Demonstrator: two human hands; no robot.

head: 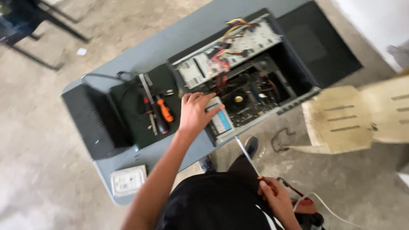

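Note:
An open desktop computer case (294, 55) lies on its side on a grey table (157, 42), showing a motherboard, a fan and coloured cables. My left hand (194, 111) reaches over the case's near corner and grips the power supply box (220, 120) there. My right hand (275, 196) is low by my lap, closed on the orange handle of a long screwdriver (247, 154) whose shaft points up towards the case.
A dark tool pouch (140, 106) with an orange-handled screwdriver (164, 110) and other tools lies left of the case. The black side panel (91, 119) rests further left. A white hard drive (128, 179) sits at the table's near edge. A beige plastic chair (349, 117) stands right.

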